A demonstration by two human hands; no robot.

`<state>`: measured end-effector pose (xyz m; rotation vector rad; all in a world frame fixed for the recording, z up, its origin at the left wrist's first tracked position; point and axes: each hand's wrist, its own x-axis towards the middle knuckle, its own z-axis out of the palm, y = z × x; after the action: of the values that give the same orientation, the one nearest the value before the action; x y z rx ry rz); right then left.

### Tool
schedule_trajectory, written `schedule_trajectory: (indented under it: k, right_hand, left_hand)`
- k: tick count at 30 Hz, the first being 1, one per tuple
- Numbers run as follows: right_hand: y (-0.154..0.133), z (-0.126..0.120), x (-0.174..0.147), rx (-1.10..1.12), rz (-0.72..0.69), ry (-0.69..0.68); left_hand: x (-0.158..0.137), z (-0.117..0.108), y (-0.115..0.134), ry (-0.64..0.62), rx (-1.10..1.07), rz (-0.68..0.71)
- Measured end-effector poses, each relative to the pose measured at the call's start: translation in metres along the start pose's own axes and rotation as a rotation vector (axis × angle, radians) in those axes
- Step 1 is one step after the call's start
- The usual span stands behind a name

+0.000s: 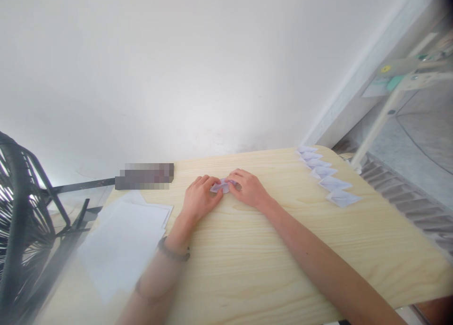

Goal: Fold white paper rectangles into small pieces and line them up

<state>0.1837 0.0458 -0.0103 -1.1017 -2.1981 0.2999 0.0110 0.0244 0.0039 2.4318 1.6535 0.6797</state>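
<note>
A: What is the biggest thing here?

B: It is the pale wooden table with rounded corners (247, 268). It fills the near half of the view, and behind it stands a plain white wall (159, 70).

A: And on the left side?

B: A black wire chair (17, 221) stands beside the table's left edge. On the table near that edge lies a stack of white paper sheets (123, 240), flat and a little fanned.

A: What is at the far right?

B: A row of folded pale lilac paper pieces (325, 176) lies along the far right edge of the table, each one overlapping or just beside the next one. It is well apart from the hands.

A: Where are the hands?

B: Both are at the far middle of the table. The left hand (200, 197) has a dark bead bracelet (173, 253) on the wrist. Its fingers are curled, and the fingertips press on the left end of a small folded lilac paper (222, 185). The right hand (249, 188) is also half closed, and its fingertips pinch the right end of the same paper.

A: So the paper is between them?

B: Yes, it lies on the table between both hands, partly hidden by the fingers.
</note>
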Motion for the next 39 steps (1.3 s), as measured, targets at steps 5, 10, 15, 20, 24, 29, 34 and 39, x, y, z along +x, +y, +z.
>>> schedule_trajectory:
  k: [5,10,15,20,24,29,34,39]
  right_hand:
    - [0.0016,0.0025,-0.0001,-0.006,0.007,-0.003]
    - [0.0010,0.0038,0.0002,-0.013,0.013,0.000]
    - [0.0009,0.0059,0.0008,-0.062,0.015,0.000]
    - [0.0013,0.0064,0.0011,-0.076,0.014,-0.004]
    - [0.0008,0.0051,0.0008,-0.072,0.006,-0.013]
    - [0.0003,0.0055,0.0011,-0.089,0.014,-0.029]
    - [-0.0027,0.0059,0.0015,-0.120,0.021,-0.045]
    - [-0.0041,0.0052,0.0011,-0.142,0.016,-0.037]
  left_hand:
    - [-0.0002,-0.0003,-0.0003,-0.007,0.007,0.010]
    - [0.0000,0.0006,-0.0003,-0.007,0.020,0.020]
    - [-0.0008,0.0012,0.0024,0.011,0.056,0.016]
    - [-0.0020,0.0010,0.0052,0.022,0.086,0.006]
    - [-0.0019,0.0004,0.0057,0.012,0.085,-0.002]
    - [-0.0009,0.0009,0.0058,-0.001,0.081,-0.019]
    - [-0.0004,0.0029,0.0046,0.001,0.081,-0.011]
    - [-0.0008,0.0038,0.0037,0.013,0.079,-0.010]
